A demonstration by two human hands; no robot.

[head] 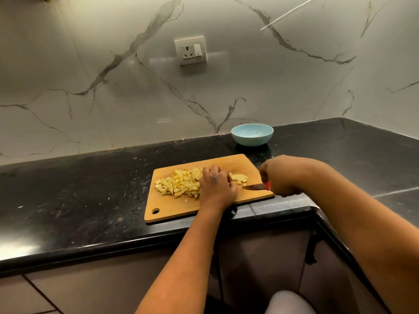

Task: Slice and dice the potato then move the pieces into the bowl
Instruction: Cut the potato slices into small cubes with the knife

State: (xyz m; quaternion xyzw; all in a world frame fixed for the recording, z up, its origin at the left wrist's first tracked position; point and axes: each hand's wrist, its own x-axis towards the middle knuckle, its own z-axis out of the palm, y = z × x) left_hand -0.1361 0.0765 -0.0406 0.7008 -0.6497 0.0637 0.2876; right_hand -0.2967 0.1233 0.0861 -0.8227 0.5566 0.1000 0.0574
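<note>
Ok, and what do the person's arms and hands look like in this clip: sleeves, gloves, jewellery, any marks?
Both forearms are bare as far as the frame shows, with no sleeves visible. No gloves, watch, rings or bracelets show. The left hand has a small dark mark on its back. The right hand shows no mark from this angle.

Black speckled countertop, wooden cutting board near edge; blue bowl behind

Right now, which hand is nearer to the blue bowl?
The right hand. It grips the knife at the board's right edge, just in front of the blue bowl. The left hand rests on the potato pieces, farther left.
</note>
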